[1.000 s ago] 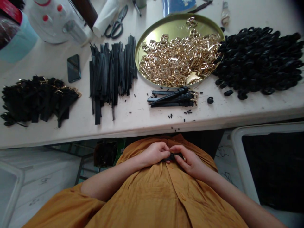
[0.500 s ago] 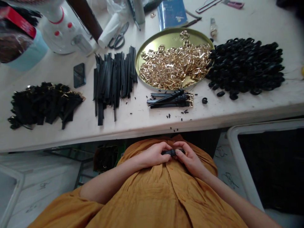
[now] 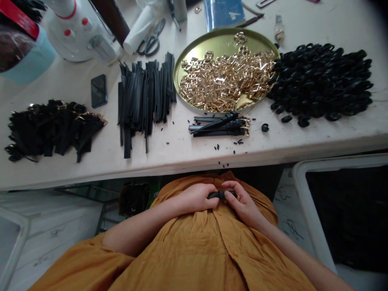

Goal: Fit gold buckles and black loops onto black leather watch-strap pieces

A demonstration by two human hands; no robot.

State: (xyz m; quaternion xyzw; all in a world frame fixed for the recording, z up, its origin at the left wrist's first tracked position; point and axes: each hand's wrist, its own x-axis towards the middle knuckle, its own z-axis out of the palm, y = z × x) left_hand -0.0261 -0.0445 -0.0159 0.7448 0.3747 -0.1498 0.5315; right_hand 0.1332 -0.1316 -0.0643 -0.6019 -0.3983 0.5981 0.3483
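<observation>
Strap low at the lap, over the mustard clothing, and both hands are on it! Left hand has one end, thumb and curled fingers together, clamped on the black piece. Right hand takes the other end: thumb pressed down on it, forefinger arched above, tip apart from the thumb; the lower fingers are hidden, so I cannot tell how they sit. Up on the table, well apart from the hands, buckled straps lie just below the tray of gold buckles, strips to its left, black loops to its right.
</observation>
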